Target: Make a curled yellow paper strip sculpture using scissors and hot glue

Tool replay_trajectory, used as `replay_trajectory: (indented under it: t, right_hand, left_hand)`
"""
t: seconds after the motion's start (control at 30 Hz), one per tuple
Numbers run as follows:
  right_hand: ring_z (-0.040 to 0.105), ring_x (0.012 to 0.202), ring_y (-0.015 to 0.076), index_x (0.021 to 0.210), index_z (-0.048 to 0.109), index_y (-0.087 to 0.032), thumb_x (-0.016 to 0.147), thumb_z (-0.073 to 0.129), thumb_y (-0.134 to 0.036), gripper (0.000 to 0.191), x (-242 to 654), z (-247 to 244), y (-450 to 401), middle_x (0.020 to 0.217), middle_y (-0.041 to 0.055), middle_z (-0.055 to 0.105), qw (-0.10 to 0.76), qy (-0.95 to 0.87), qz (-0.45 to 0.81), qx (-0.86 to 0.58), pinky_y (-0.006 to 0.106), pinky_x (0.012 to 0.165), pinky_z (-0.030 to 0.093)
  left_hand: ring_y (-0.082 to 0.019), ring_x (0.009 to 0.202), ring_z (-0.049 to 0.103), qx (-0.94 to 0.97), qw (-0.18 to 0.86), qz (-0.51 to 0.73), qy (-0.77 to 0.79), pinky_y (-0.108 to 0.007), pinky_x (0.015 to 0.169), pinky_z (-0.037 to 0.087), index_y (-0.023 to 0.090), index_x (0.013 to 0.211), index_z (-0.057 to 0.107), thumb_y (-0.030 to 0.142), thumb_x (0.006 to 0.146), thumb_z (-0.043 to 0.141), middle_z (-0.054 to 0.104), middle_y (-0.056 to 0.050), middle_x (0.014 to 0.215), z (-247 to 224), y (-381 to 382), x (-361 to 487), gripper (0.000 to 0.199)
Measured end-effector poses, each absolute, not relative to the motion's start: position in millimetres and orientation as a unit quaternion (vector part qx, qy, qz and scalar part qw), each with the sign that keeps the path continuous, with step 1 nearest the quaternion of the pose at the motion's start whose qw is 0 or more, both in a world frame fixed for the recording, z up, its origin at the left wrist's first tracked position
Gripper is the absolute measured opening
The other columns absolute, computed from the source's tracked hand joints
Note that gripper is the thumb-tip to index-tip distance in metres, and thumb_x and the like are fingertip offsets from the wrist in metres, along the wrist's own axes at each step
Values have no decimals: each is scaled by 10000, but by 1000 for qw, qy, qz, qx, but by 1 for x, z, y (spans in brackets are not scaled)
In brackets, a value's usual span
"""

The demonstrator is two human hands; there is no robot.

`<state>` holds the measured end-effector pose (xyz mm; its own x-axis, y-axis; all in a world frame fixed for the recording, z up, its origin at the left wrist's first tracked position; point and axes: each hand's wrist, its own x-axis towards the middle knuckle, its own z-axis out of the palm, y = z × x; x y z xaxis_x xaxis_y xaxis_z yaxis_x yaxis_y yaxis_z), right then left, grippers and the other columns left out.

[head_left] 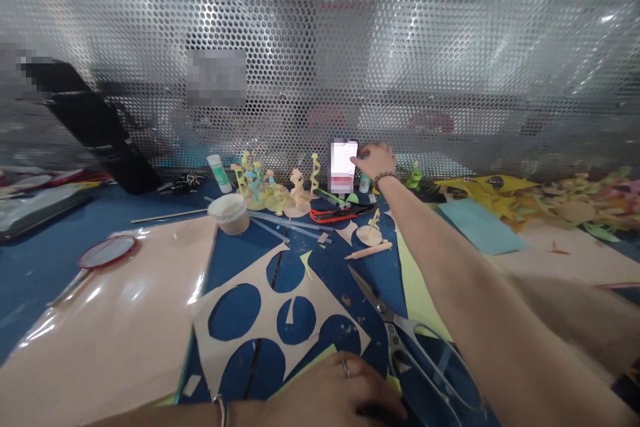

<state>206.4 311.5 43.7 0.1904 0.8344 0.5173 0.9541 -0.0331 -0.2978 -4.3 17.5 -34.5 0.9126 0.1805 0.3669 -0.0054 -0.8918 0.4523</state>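
My right hand [379, 159] reaches to the back of the table, wearing a beaded bracelet. Its thumb lies over the right edge of an upright phone [343, 163] with a lit screen, and the other fingers bend beside that edge. At the front, my left hand [345, 390] lies low over the table with a ring on one finger; its fingertips are partly hidden. Large scissors [383, 307] lie just right of it, blades partly open. Ahead of it is a pale paper sheet [270, 300] with several round holes cut out.
Curled paper figures [270, 190], a glue stick [219, 173] and a white tub [229, 213] stand near the perforated metal wall [280, 33]. A red-handled cutter [335, 215] lies below the phone. Plastic-wrapped paper [115, 320] is left; blue paper [483, 225] and yellow scraps [487, 185] are right.
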Motion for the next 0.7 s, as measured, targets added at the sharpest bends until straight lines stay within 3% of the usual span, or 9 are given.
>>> replay_trajectory:
  t: [0.7]
  right_hand:
    - [589,1070,244,1161,592,-171,922,577,-333,289,207,46,314,1220,84,594,318,-621,-73,-713,473,907,475]
  left_hand:
    - [-137,1118,612,952,251,168,56,-203,969,432,195,1075,617,287,949,540,701,-19,1175,-32,19,-3,173]
